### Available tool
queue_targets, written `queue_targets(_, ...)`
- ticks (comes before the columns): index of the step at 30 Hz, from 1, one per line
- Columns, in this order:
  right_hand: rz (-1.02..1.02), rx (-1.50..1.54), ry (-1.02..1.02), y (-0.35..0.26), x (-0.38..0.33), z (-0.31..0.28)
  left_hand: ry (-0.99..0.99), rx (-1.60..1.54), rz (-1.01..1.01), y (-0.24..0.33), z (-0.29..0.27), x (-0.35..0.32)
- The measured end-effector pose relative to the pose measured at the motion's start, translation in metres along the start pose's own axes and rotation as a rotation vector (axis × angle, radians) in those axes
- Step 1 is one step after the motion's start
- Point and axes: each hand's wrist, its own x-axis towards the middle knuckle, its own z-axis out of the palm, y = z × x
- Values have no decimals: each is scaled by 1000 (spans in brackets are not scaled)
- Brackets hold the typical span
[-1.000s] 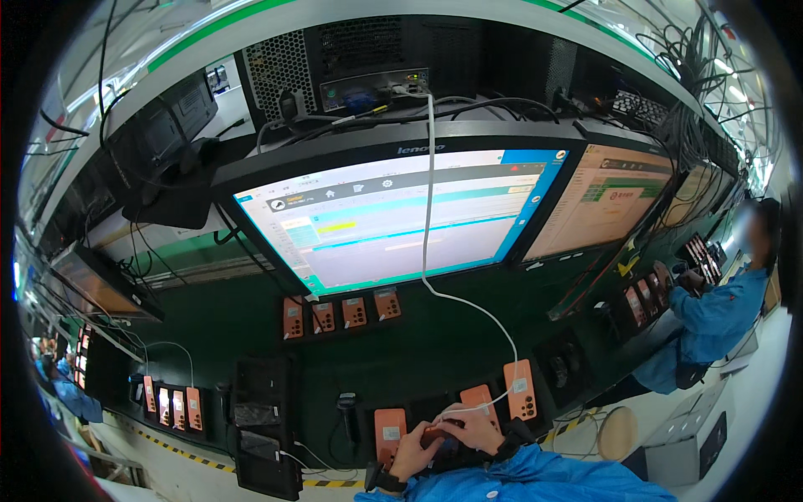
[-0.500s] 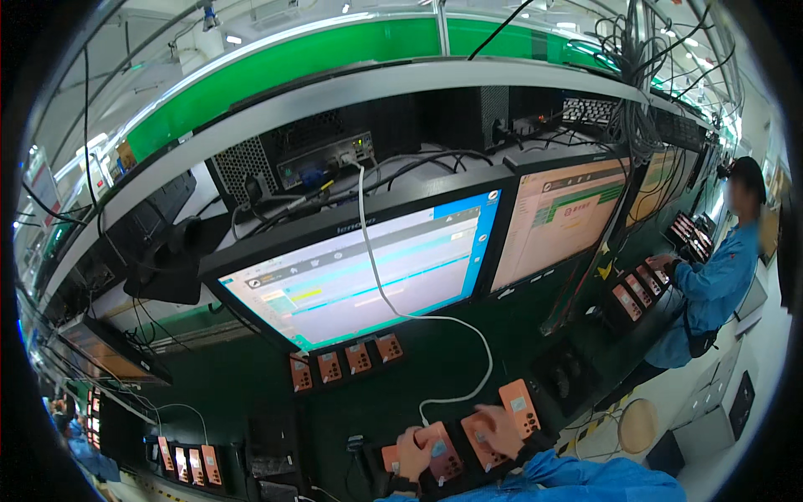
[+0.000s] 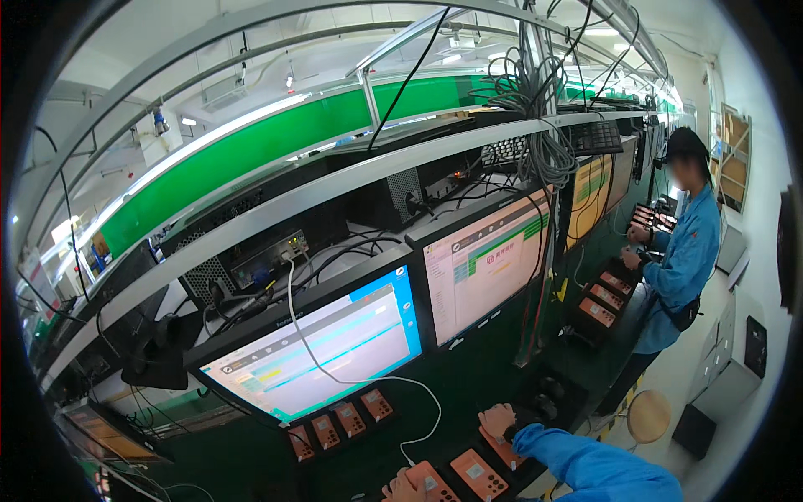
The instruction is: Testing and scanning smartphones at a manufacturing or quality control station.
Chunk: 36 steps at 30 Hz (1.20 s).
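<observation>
Several orange phones lie in a slanted row at the lower edge, backs up with dark camera holes. My left hand [image 3: 403,488], partly cut off by the lower edge, grips the side of the leftmost orange phone [image 3: 432,481]. A white cable [image 3: 438,408] runs down to that phone's far end. A second orange phone [image 3: 478,475] lies untouched between my hands. My right hand [image 3: 497,421] is closed over the far end of the rightmost orange phone [image 3: 503,450], partly covering it.
Ahead stands a lit monitor [image 3: 318,343], with more orange phones [image 3: 350,421] below it. A second monitor [image 3: 489,268] adjoins it on the right. A dark tray [image 3: 548,397] lies beyond my right hand. A co-worker in blue [image 3: 682,251] stands at the right beside another phone row [image 3: 606,295].
My view has swung rightward. My right hand has moved from the middle phone to the rightmost one; my left hand stays at the cabled phone. The co-worker's hands have shifted.
</observation>
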Motion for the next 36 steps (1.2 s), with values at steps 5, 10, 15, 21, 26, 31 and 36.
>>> queue_targets(5, 165, 209, -142, -11, 1, -13, 6, 40, -28, 17, -12, -10)
queue_targets(10, -201, 254, 287, -4, -35, 7, 78, -54, 104, 4, 4, 8)
queue_targets(15, -210, 465, 384, 26, -68, -16, 99, -60, 119, 4, 2, 10)
queue_targets(21, 163, 493, 317, 101, -64, 26, 116, -39, 114, 3, 8, 11)
queue_targets(26, 273, 739, -119, 132, -75, 78, 128, -76, 111, 5, 5, 7)
queue_targets(31, 372, 1097, -12, 226, -83, 184, 59, -93, 175, 33, 19, 19)
queue_targets(36, 394, 1296, 4, 120, -64, 7, 46, -76, 62, 3, 9, 9)
